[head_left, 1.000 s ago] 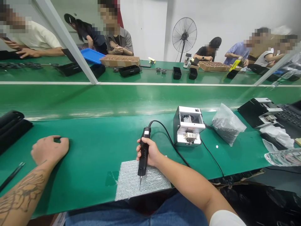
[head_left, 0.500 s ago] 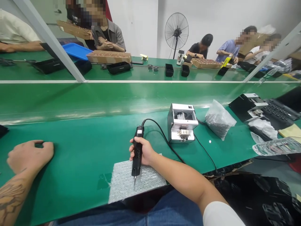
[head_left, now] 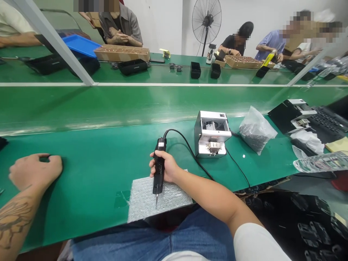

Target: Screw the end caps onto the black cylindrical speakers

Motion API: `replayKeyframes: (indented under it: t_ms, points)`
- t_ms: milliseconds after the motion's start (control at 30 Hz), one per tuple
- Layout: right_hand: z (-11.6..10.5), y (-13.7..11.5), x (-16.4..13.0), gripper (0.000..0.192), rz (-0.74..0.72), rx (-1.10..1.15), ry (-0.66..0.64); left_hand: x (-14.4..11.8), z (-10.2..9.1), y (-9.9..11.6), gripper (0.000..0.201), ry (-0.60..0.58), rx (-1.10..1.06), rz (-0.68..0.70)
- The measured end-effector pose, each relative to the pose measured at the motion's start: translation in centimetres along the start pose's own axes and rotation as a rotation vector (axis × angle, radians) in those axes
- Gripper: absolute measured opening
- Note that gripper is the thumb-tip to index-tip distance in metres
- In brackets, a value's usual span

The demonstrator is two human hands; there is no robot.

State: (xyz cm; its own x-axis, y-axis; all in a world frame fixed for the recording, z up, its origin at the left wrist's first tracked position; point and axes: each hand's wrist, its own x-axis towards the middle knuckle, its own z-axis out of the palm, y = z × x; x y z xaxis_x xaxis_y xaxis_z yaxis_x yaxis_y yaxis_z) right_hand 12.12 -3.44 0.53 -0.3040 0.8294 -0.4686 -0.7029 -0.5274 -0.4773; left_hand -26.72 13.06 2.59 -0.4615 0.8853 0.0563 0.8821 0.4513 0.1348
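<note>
My right hand (head_left: 165,166) is wrapped round a black electric screwdriver (head_left: 159,163), its cord rising from the top. The thin metal bit points down over a foam sheet (head_left: 144,208) at the table's front edge; whether the tip touches it I cannot tell. Far to the left, my left hand (head_left: 35,170) rests on the green table (head_left: 89,174), fingers curled under and thumb bent towards them. What lies inside that curl, if anything, is hidden. Beyond my right hand stands a white and black screw feeder (head_left: 213,134).
Right of the feeder are a clear bag (head_left: 257,130) of small dark parts, a second feeder (head_left: 289,116), and a plastic bottle (head_left: 323,162). A green conveyor belt (head_left: 152,101) runs behind. Across it, several people work by cardboard trays (head_left: 122,54). Black parts (head_left: 299,224) lie below at right.
The view has tilted down slightly, so the background sits higher. Both hands keep their places on the table, and the screwdriver stays in my right hand.
</note>
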Motion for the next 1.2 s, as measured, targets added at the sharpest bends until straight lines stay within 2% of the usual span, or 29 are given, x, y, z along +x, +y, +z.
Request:
replayKeyframes:
  t_ms: [200, 467, 633, 900, 1200]
  points:
    - [-0.1, 0.1, 0.1, 0.025, -0.001, -0.007, 0.0, -0.6, -0.3, 0.4, 0.07, -0.023, 0.004, 0.011]
    - [-0.2, 0.3, 0.0, 0.026, -0.017, -0.013, -0.013, -1.1, -0.1, 0.0, 0.071, -0.007, -0.054, 0.052]
    - [-0.2, 0.2, 0.0, 0.03, -0.017, -0.019, -0.01, -0.5, 0.2, 0.0, 0.07, -0.005, -0.054, 0.012]
    - [-0.1, 0.0, -0.3, 0.019, -0.019, -0.012, -0.016, -0.7, 0.1, 0.2, 0.065, -0.009, -0.061, 0.01]
    - [-0.1, 0.1, -0.3, 0.027, -0.013, -0.018, -0.021, -1.6, -0.4, 0.9, 0.065, 0.003, -0.056, -0.002]
